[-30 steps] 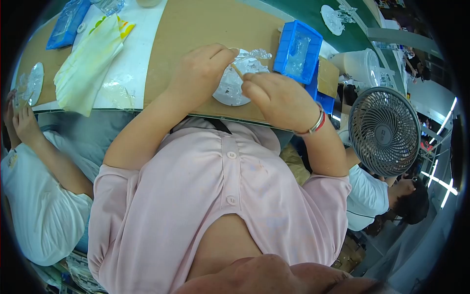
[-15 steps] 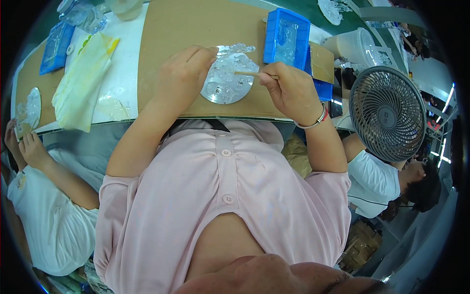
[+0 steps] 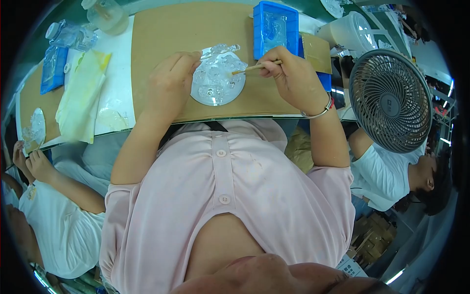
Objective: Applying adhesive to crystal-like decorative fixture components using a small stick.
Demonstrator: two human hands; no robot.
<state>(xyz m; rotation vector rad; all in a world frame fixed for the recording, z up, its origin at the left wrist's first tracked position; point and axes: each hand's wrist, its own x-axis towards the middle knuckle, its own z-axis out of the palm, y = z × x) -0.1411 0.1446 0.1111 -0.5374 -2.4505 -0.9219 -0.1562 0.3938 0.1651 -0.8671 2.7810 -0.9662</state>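
On the brown cardboard [image 3: 169, 29] lies a round, pale disc [image 3: 218, 100] covered with clear, lumpy plastic pieces [image 3: 223, 71]. My left hand [image 3: 171, 81] is closed at the disc's upper left edge, its fingertips pinching the clear plastic there; exactly what they grip is partly hidden. In my right hand [image 3: 293, 83] is a thin wooden stick [image 3: 254, 67], pinched between thumb and fingers. The stick points left, and its tip is over or against the disc's right part; contact is unclear.
A blue tray [image 3: 257, 32] with clear contents stands beyond my right hand, near a white tub [image 3: 338, 34]. A round fan [image 3: 390, 103] is at the right. Leftward lie a yellowish cloth [image 3: 81, 98], bottles [image 3: 68, 34] and another blue tray [image 3: 61, 73]. A co-worker's hands [image 3: 39, 164] hold a similar disc.
My right hand has raised and tilted the stick, and its tip has drawn toward the disc's right side. My left hand stays at the disc's edge. The whole view has shifted slightly.
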